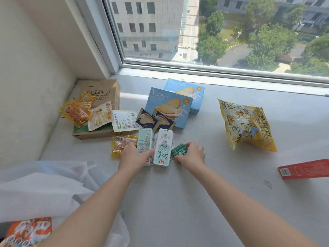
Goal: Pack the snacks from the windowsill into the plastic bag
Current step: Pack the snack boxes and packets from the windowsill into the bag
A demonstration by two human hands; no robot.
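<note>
Near the middle of the windowsill (pixel 204 202) two milk cartons lie side by side; the left hand (pixel 132 156) rests on the left carton (pixel 145 141), thumb along its side, fingers reaching toward a yellow packet (pixel 119 144) just beside it, though whether they touch it I cannot tell; the right hand (pixel 192 155) pinches a green packet (pixel 179 152) between thumb and curled fingers, just beside the right carton (pixel 162 147); behind the cartons lie two dark biscuit packs (pixel 154 120) against two blue boxes (pixel 170 106); toward the left corner, more packets are heaped on a brown box (pixel 99 95); a yellow bag (pixel 247 123) stands toward the right, a red box (pixel 306 169) at the right edge; the plastic bag (pixel 44 189) lies crumpled at the near left edge, an orange pack (pixel 28 230) beside it.
</note>
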